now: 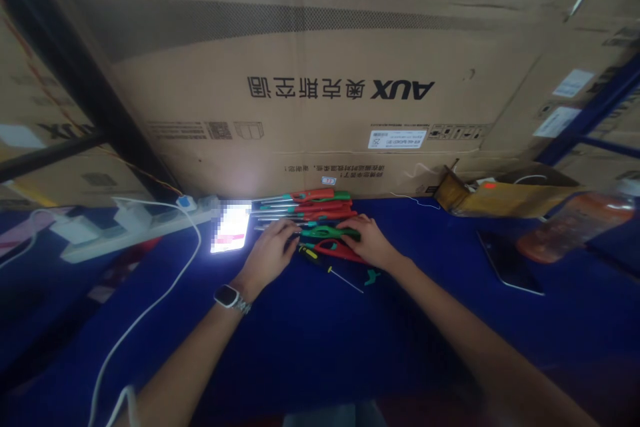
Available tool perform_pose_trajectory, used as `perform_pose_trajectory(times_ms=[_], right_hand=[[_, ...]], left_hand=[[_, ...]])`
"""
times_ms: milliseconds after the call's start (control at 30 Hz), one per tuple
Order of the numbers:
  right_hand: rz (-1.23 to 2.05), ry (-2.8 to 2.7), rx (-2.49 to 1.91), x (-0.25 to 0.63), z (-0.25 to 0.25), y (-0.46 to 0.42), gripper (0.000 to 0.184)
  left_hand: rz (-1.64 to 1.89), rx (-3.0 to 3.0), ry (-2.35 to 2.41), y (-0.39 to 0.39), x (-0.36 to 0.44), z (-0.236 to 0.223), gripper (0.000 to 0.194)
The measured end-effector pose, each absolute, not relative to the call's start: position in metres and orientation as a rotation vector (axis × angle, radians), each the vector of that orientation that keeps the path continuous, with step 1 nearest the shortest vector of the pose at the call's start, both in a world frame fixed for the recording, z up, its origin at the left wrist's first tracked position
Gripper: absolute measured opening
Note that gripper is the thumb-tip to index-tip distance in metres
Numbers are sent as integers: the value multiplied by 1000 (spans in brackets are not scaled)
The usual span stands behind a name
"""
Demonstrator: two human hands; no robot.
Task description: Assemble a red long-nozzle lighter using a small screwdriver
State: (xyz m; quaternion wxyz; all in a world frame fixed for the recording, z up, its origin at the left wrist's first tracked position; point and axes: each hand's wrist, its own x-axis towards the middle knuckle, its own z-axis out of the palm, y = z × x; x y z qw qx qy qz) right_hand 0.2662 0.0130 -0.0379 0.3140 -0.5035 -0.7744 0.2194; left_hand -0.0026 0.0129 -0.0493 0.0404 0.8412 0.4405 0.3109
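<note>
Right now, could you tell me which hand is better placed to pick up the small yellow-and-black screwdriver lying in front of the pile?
Probably the left hand: its fingers lie right by the handle of the screwdriver. The right hand rests on the red and green lighters, farther from that handle.

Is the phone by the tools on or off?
On. The phone lies flat on the blue table beside the left hand, and its screen glows bright white.
</note>
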Motion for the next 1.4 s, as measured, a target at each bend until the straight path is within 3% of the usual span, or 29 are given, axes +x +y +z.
perform_pose_trajectory(times_ms=[133,267,500,600,733,933,1067,1167,1267,1400], right_hand=[[234,-2125,-1408,262,-37,11,27],[185,-2130,-1539,261,-35,14,41],[202,-2192,-1515,252,-31,23,30],[131,-2148,-1534,250,-23,46,34],[29,-2303,-1573,240,-11,86,45],[-271,-2485,-1608,236,-2,113,38],[-252,-2360,-1693,251,-6,106,36],[-184,-2246,-1672,259,-13,95,44],[-204,-2265,-1531,257,-19,85,43],[-201,-2333,-1448,252,-17,83,34]], left_hand=[[900,2668,1370,20,-3,-47,26],[783,2740,1451,30,1,-45,33],[754,2680,1526,39,13,-43,33],[864,2646,1598,54,13,-36,36],[713,2581,1635,80,16,-35,43],[820,2457,1235,100,22,-39,57],[1045,2453,1244,98,15,-34,40],[820,2553,1437,97,6,-32,23],[560,2658,1461,102,1,-31,22],[524,2718,1363,110,-1,-28,22]])
